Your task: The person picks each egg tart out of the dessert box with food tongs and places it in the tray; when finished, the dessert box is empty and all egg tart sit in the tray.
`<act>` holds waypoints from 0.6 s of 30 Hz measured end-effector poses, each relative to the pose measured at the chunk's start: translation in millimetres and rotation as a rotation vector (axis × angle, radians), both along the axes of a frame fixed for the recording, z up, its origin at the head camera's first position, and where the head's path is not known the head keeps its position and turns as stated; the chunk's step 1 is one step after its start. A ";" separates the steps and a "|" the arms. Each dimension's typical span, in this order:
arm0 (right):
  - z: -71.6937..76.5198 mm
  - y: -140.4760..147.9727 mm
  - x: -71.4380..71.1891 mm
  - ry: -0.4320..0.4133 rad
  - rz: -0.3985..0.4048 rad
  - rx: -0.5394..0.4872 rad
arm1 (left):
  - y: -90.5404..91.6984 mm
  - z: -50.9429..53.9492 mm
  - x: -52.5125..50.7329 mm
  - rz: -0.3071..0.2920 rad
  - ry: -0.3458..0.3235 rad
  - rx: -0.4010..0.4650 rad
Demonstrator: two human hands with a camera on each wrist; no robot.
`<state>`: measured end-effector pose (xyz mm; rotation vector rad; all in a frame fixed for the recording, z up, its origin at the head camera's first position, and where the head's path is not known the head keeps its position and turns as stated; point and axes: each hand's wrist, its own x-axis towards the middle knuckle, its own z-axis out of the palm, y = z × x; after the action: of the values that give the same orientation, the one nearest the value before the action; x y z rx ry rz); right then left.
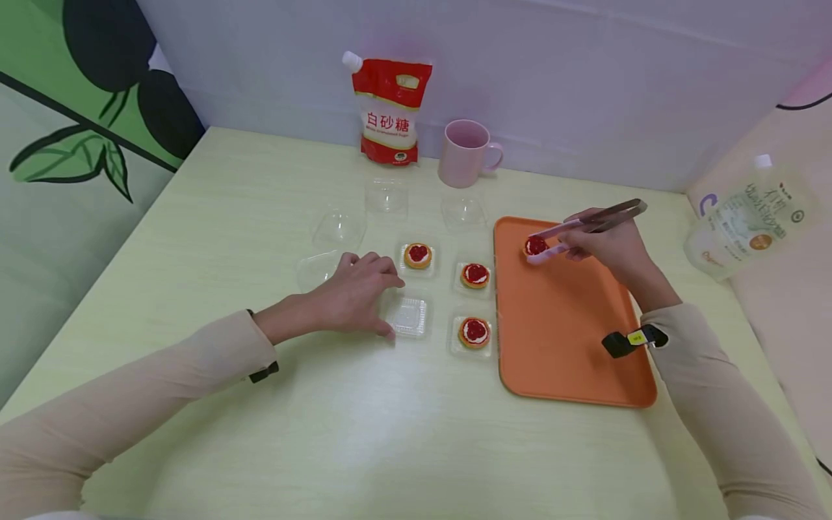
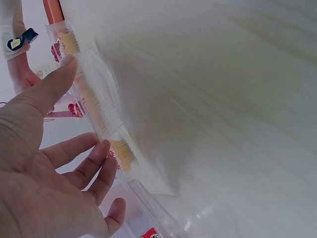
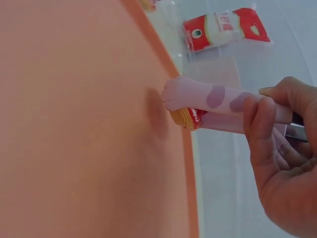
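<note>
In the head view, my left hand [image 1: 356,295] is at the left side of a bare clear plastic box base [image 1: 411,316], thumb and fingers spread near its corners. The left wrist view shows the thumb and fingers [image 2: 96,151] at the base's edge; firm contact is unclear. With my right hand [image 1: 607,242] I grip metal tongs [image 1: 614,214] that have pink paw-shaped tips [image 3: 181,91]. Between the tips is a small red-topped tart [image 1: 536,246], held over the orange tray [image 1: 565,325]. Three similar tarts [image 1: 475,275] sit in clear box bases.
Clear domed lids [image 1: 339,228] lie behind and left of the bases. At the back stand a red-and-white sugar pouch [image 1: 390,115] and a pink mug [image 1: 463,155]. A pale spouted pouch [image 1: 747,220] stands at the far right.
</note>
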<state>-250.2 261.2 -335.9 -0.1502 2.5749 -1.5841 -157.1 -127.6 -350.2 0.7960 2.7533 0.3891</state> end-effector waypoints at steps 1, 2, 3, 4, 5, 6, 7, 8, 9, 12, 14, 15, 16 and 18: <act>-2.4 2.4 -0.4 -0.007 -0.003 0.007 | 0.0 -0.1 -0.2 -0.001 0.001 -0.001; -4.9 4.7 -0.8 -0.012 -0.005 0.015 | 0.0 -0.2 -0.4 -0.001 0.002 -0.002; -7.2 6.7 -1.3 -0.016 -0.007 0.018 | -0.1 -0.2 -0.4 -0.001 0.004 -0.001; -8.9 8.2 -1.6 -0.018 -0.009 0.018 | -0.1 -0.1 -0.3 0.000 0.005 0.001; -10.5 9.3 -1.8 -0.021 -0.012 0.012 | -0.2 0.1 -0.3 0.001 0.006 0.003; -11.8 10.1 -2.1 -0.021 -0.014 0.006 | -0.2 0.3 -0.2 0.001 0.007 0.005; -12.9 10.8 -2.3 -0.022 -0.018 0.000 | -0.3 0.4 -0.1 0.002 0.008 0.007; -13.5 11.0 -2.2 -0.023 -0.022 -0.008 | -0.4 0.7 0.0 0.002 0.009 0.009; -13.9 11.2 -2.2 -0.024 -0.025 -0.011 | -0.5 0.8 0.0 0.002 0.010 0.011; -14.2 11.0 -1.9 -0.026 -0.035 -0.013 | -0.6 1.0 0.0 0.001 0.010 0.014; -14.1 10.8 -1.6 -0.024 -0.036 -0.014 | -0.5 0.8 -0.1 0.001 0.009 0.014; -14.2 10.8 -1.5 -0.023 -0.038 -0.014 | -0.3 0.6 -0.1 0.000 0.009 0.013; -14.4 10.6 -1.4 -0.022 -0.040 -0.022 | -0.2 0.4 -0.2 0.000 0.009 0.011; -14.7 10.5 -1.0 -0.022 -0.042 -0.030 | 0.1 0.1 -0.2 0.000 0.009 0.006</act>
<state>-251.2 271.6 -350.6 -0.0813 2.5552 -1.6292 -157.3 -127.5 -350.1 0.8018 2.7618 0.3953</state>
